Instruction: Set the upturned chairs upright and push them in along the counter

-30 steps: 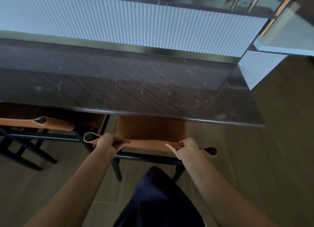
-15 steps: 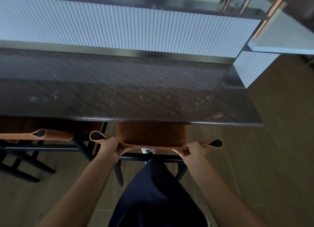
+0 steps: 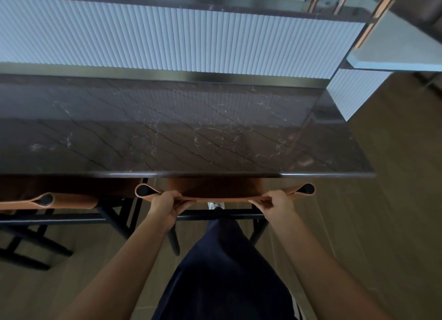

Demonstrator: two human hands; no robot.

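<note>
Chair (image 3: 215,188) advanced further under counter (image 3: 191,140) since earlier frame; now largely beneath front edge. Left hand (image 3: 167,207) and right hand (image 3: 277,207) each grip leather backrest (image 3: 222,199) near its ends: symmetric hold keeps push straight. Neighbouring chair (image 3: 64,201) at left upright, likewise tucked in.

Just past the chair back (image 3: 221,197) the counter edge (image 3: 215,175), second chair (image 3: 68,203) left, open floor (image 3: 394,224) right

A white ribbed wall panel (image 3: 167,37) ran ahead of me; brown wood-plank flooring (image 3: 401,212) lay dim on my right, copper-coloured rails (image 3: 375,16) beyond.
</note>
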